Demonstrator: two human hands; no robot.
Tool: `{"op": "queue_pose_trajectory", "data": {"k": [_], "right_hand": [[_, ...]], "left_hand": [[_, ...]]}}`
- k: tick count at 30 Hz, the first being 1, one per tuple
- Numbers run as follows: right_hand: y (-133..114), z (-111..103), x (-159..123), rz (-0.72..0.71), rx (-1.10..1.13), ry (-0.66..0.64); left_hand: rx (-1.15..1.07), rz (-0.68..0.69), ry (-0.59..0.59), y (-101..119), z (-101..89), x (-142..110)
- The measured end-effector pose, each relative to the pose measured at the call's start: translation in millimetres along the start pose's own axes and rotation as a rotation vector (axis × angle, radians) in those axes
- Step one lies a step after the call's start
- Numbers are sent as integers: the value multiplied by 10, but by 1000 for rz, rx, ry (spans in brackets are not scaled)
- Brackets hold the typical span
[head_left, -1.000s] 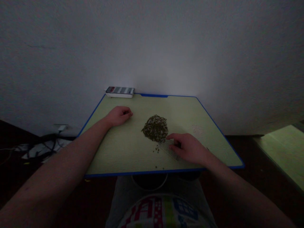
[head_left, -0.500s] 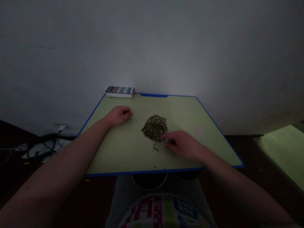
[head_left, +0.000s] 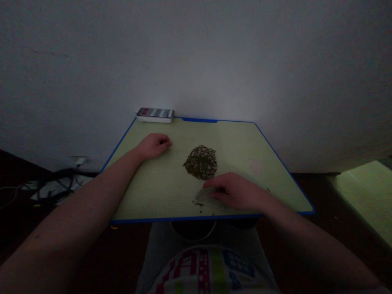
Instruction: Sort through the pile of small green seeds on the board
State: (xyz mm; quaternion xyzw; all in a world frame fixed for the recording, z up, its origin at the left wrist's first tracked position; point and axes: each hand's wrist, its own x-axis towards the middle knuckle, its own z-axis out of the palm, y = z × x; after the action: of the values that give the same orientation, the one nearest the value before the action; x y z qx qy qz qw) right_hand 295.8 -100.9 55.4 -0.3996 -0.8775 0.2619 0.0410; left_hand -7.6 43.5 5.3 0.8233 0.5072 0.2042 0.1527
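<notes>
Dim light falls on a plain wall (head_left: 214,61) behind a pale, blue-edged surface (head_left: 147,188). At its far left corner, a phone (head_left: 156,112) lies on a white box (head_left: 154,119). Nearer, by the left edge, the left hand (head_left: 154,145) rests with fingers (head_left: 165,143) loosely curled; whether they enclose anything cannot be told. Most of the dark grains lie in one pile (head_left: 201,162) around the middle, as yet ungraded to the eye, while a few loose grains (head_left: 199,204) remain apart, toward the near edge. Just beside them is a clear half-round plate (head_left: 203,196), grasped by the partly closed fingers (head_left: 214,180) of the right hand (head_left: 237,191). Farther right, a small pale patch of bits (head_left: 255,165) sits separately near the right edge; how much work remains is unclear.
</notes>
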Motion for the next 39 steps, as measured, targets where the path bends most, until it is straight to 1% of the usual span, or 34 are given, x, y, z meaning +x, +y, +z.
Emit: {"op": "queue_pose_trajectory", "data": {"k": [4,8,12,16,18,20,24,27,31,39], "right_hand": [[-45,64,-94,67,52,14],[-106,162,-152,128,113,53],[-140,245,-153,144,100,90],[-120,244,-86,156,50,138],[-100,216,-13,137,4,165],[-87,185,86,83,-44,164],[-113,145,292,-66,-94,69],[-164,142,367,-147,-85,-4],[-211,150,329,-169,-22,-53],[-192,189,182,-169,6,-66]], "left_hand": [[-17,-2,-2,3,1,-1],[-19,-10,-7,4,1,3],[-13,-8,5,9,0,1],[-15,-7,2,20,-8,-7],[-10,-8,2,23,-10,-8],[-4,-10,7,23,-9,-7],[-10,-9,8,15,-6,-7],[-12,1,8,9,-5,-10],[-5,11,3,15,-7,-12],[-3,15,15,21,-8,-5]]}}
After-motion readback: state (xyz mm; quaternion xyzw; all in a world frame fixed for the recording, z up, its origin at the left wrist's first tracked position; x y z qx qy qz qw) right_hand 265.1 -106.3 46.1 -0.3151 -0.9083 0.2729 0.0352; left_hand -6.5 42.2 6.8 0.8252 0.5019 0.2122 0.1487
